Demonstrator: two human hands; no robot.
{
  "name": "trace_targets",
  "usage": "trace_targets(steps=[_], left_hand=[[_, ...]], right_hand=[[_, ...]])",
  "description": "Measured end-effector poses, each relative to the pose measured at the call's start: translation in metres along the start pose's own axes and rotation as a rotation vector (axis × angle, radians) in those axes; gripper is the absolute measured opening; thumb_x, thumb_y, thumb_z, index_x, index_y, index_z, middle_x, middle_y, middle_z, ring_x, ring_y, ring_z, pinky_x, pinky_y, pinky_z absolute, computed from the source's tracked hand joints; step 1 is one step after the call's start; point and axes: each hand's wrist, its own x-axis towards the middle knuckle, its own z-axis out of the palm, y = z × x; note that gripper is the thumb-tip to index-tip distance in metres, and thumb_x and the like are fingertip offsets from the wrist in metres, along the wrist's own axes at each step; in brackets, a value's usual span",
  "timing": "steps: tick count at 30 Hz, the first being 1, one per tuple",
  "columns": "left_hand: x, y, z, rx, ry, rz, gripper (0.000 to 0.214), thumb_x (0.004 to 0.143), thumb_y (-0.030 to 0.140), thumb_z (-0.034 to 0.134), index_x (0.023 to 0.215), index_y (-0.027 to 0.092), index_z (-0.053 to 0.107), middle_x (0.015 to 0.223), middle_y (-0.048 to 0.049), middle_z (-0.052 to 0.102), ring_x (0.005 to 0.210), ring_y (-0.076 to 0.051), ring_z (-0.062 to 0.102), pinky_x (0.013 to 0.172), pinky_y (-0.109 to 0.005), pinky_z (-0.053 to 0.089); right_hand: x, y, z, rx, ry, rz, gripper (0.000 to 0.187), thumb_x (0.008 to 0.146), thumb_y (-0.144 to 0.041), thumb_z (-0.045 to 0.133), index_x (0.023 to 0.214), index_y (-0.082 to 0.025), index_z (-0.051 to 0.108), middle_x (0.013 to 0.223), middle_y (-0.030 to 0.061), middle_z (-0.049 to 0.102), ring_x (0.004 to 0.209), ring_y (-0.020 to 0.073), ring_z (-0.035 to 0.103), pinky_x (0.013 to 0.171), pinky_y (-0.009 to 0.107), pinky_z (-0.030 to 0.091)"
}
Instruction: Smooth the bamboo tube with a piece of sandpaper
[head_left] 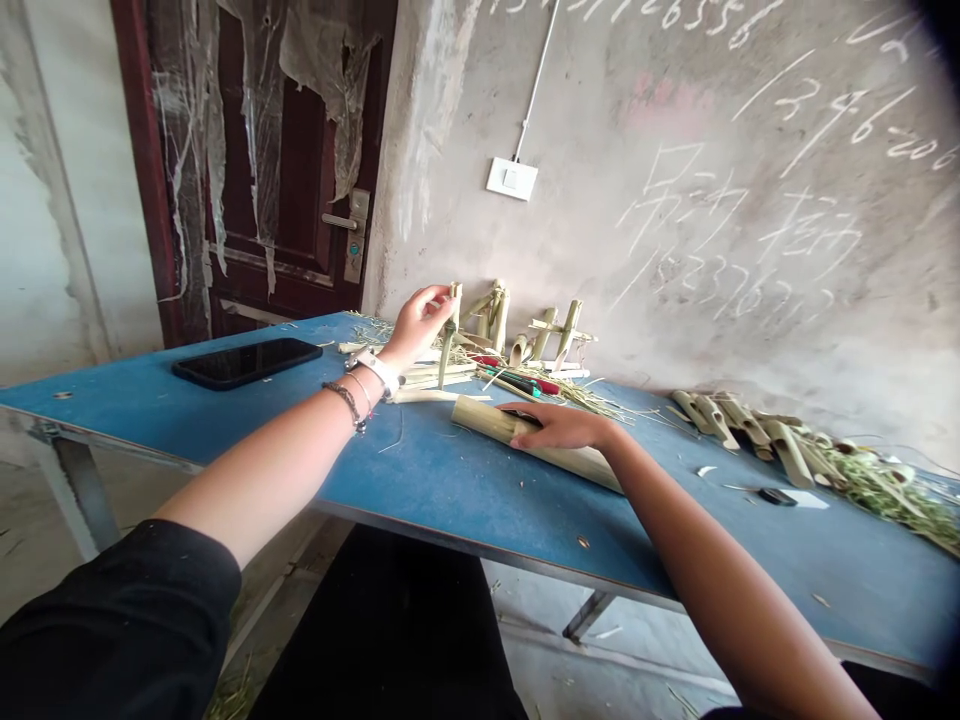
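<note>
My left hand [416, 325] is raised over the far edge of the blue table [247, 440] and holds a small upright bamboo piece [450, 330] in its fingertips. My right hand [559, 425] lies across a long split bamboo tube [510, 430] on the tabletop, with its fingers curled over the tube's cut edge. Small bamboo frames [555, 335] stand just beyond my left hand, against the wall. A tool with a red and green handle [517, 380] lies between my hands, near dry grass strands.
A black smartphone [246, 362] lies on the table at the left. Bamboo offcuts and green shavings [765, 440] are heaped at the right. The table's near edge runs above the floor. Behind it stand a chalk-marked wall and a dark red door with torn plastic.
</note>
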Motion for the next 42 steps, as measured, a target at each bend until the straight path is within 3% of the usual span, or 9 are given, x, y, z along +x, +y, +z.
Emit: trace_targets(steps=[7,12,17,20,26,30,35,42], left_hand=[[-0.008,-0.008,0.004,0.195,-0.179,-0.048,0.023,0.08,0.031,0.059,0.095,0.013,0.062,0.094,-0.0068,0.064,0.079,-0.017,0.057,0.074,-0.027,0.045],[-0.013,-0.026,0.001,0.372,-0.453,-0.087,0.02,0.079,0.034,0.058,0.074,0.016,0.065,0.076,-0.0038,0.065,0.07,-0.018,0.058,0.066,-0.028,0.042],[-0.017,-0.031,-0.005,0.547,-0.685,-0.138,0.026,0.082,0.037,0.057,0.067,0.016,0.062,0.063,-0.0005,0.062,0.058,-0.015,0.056,0.056,-0.026,0.04],[-0.016,-0.023,-0.006,0.666,-0.699,-0.15,0.033,0.088,0.04,0.053,0.07,0.014,0.061,0.062,0.0003,0.059,0.056,-0.013,0.053,0.058,-0.026,0.041],[-0.011,-0.005,-0.009,0.891,-0.56,-0.172,0.039,0.093,0.042,0.043,0.076,0.015,0.065,0.077,-0.0063,0.066,0.073,-0.019,0.062,0.067,-0.032,0.045],[-0.01,-0.004,-0.014,0.99,-0.521,-0.193,0.037,0.094,0.045,0.045,0.088,0.014,0.064,0.089,-0.0067,0.066,0.083,-0.019,0.062,0.076,-0.035,0.049],[-0.012,-0.002,-0.016,1.049,-0.588,-0.229,0.03,0.092,0.043,0.052,0.093,0.014,0.063,0.094,-0.0052,0.065,0.086,-0.018,0.062,0.08,-0.036,0.051],[-0.011,-0.002,-0.017,1.07,-0.7,-0.273,0.027,0.092,0.039,0.054,0.097,0.014,0.062,0.097,-0.0052,0.064,0.087,-0.018,0.062,0.078,-0.035,0.053]], right_hand=[[-0.001,-0.003,0.0,0.013,-0.001,0.016,0.078,0.077,-0.055,0.058,0.145,-0.023,0.036,0.146,0.0039,0.043,0.13,0.031,0.044,0.11,0.043,0.035],[-0.001,-0.003,0.0,0.013,-0.004,0.015,0.078,0.077,-0.054,0.058,0.145,-0.022,0.035,0.146,0.004,0.042,0.131,0.03,0.042,0.111,0.042,0.033],[-0.001,-0.004,-0.001,0.001,-0.016,0.018,0.08,0.078,-0.055,0.056,0.145,-0.02,0.034,0.147,0.0054,0.041,0.131,0.0302,0.042,0.111,0.042,0.033],[-0.001,-0.005,-0.001,0.003,-0.016,0.022,0.08,0.077,-0.055,0.057,0.145,-0.019,0.034,0.146,0.0061,0.042,0.131,0.0306,0.043,0.111,0.042,0.033],[0.0,-0.004,-0.001,-0.001,-0.016,0.02,0.08,0.077,-0.056,0.056,0.145,-0.021,0.034,0.147,0.0052,0.042,0.131,0.0302,0.042,0.111,0.042,0.033],[0.0,-0.001,-0.001,-0.003,-0.015,0.012,0.08,0.077,-0.057,0.056,0.145,-0.021,0.034,0.148,0.0044,0.04,0.131,0.0313,0.042,0.111,0.042,0.033],[0.002,0.004,0.001,-0.008,-0.009,-0.004,0.079,0.077,-0.059,0.056,0.145,-0.025,0.034,0.147,0.0023,0.042,0.129,0.0318,0.044,0.11,0.043,0.035],[0.003,0.003,0.001,-0.021,-0.013,0.002,0.082,0.077,-0.06,0.055,0.146,-0.021,0.033,0.148,0.0038,0.04,0.132,0.0309,0.041,0.112,0.041,0.032]])
